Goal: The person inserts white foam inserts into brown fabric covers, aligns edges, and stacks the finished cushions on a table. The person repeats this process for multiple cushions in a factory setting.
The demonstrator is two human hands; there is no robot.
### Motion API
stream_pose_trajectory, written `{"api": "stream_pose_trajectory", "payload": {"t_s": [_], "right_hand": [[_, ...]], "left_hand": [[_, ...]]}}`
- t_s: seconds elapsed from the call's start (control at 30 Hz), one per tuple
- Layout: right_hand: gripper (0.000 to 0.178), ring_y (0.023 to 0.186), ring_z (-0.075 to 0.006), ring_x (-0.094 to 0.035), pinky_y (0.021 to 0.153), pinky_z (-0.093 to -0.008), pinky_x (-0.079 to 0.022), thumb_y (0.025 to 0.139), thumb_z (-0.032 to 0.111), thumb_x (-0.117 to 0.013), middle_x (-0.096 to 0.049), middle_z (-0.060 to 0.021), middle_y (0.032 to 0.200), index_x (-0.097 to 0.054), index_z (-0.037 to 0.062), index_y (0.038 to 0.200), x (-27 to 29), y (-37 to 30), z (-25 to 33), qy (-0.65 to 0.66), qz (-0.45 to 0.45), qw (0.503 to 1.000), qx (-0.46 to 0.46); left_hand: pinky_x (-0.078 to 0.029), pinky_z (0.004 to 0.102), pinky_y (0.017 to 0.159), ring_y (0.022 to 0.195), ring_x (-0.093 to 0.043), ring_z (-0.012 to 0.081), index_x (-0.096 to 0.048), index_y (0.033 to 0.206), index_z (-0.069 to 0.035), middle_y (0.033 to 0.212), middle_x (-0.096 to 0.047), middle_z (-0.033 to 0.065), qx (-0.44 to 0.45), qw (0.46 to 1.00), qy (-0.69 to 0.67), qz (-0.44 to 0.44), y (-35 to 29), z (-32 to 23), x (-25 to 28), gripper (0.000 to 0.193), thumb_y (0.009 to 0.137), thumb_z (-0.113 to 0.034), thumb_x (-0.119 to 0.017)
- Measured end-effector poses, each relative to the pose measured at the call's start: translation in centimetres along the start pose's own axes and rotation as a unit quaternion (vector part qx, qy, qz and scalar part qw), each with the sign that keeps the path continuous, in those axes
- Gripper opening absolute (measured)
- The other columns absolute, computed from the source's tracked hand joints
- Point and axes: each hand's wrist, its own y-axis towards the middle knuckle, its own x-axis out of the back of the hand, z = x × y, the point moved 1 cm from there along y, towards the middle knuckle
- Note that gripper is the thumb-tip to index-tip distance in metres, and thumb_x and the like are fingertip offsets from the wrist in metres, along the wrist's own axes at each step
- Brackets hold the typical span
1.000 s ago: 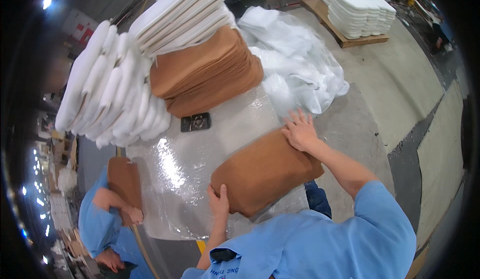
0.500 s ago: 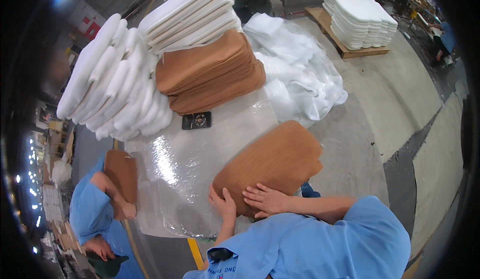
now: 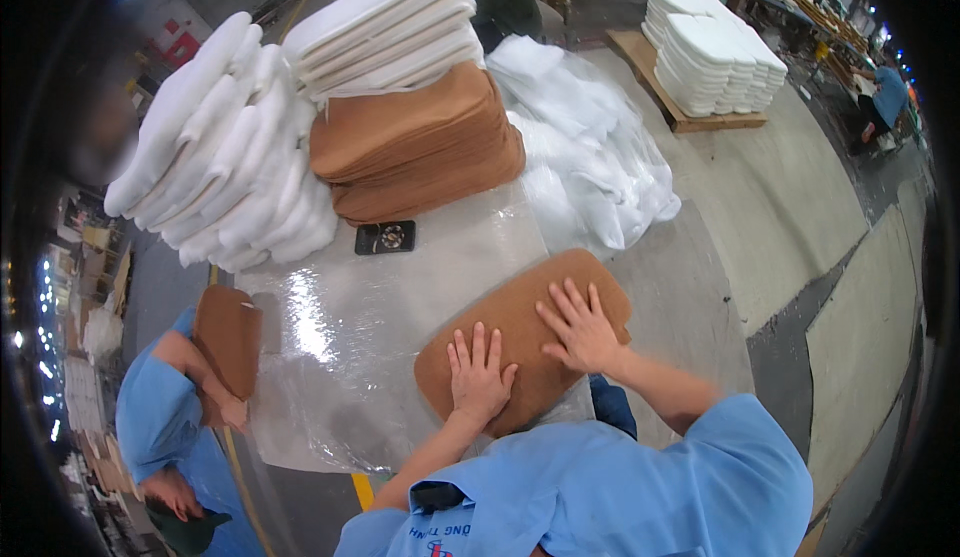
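Brown pad (image 3: 525,332), lower centre of frame, lies flat on the plastic-covered table (image 3: 330,357), its right end reaching the table's right edge. Looks light, soft, bendy, prob. foam or felt w/ a slightly fuzzy face: not fragile, but it would likely flop if lifted by one corner, so best taken at two opposite edges or rounded ends. The film under it looks slick, so it could slide. Left hand (image 3: 478,377) is flat on the pad's near part, fingers (image 3: 478,342) spread, open, gripping nothing. Right hand (image 3: 580,329) is likewise palm-down near the pad's middle, fingers splayed toward upper left. Pad is under both palms, not between fingers. Stack of same brown pads (image 3: 415,147) upper centre.
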Motion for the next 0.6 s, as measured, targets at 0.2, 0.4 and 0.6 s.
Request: {"api": "stream_pose_trajectory", "payload": {"t_s": [0.2,0.4,0.6], "right_hand": [[0.043,0.117,-0.0401,-0.065,0.106,-0.0492,-0.048,0.096,0.036,-0.069,-0.069,-0.0238,0.126,-0.071,0.0082,0.129,2.7,3.1,-5.1,0.177,-0.194,0.947,-0.184],[0.057,0.116,-0.0386,-0.066,0.103,-0.0466,-0.049,0.107,0.050,-0.052,-0.072,-0.0211,0.123,-0.067,0.0004,0.131,-0.7,4.8,-10.1,0.326,-0.092,0.852,-0.398],[0.062,0.092,-0.0204,-0.065,0.090,-0.0366,-0.049,0.109,0.060,-0.045,-0.070,-0.0095,0.096,-0.066,0.0030,0.099,1.4,-0.2,-5.4,0.635,-0.255,0.639,-0.351]], "left_hand": [[-0.034,0.0569,0.118,0.141,-0.046,0.0439,-0.062,0.138,-0.006,0.150,-0.054,0.0211,0.129,0.974,-0.091,-0.165,-2.0,3.6,1.5,0.047,0.099,-0.033,-0.065],[-0.046,0.0389,0.103,0.120,-0.060,0.0260,-0.067,0.122,-0.001,0.124,-0.067,0.0157,0.501,0.648,-0.529,-0.220,-3.4,8.4,-0.7,0.040,0.108,-0.036,-0.055],[-0.047,0.0349,0.096,0.108,-0.063,0.0199,-0.070,0.108,0.000,0.113,-0.071,0.0124,0.437,0.592,-0.602,-0.309,-9.2,7.9,5.1,0.050,0.112,-0.043,-0.045]]}}
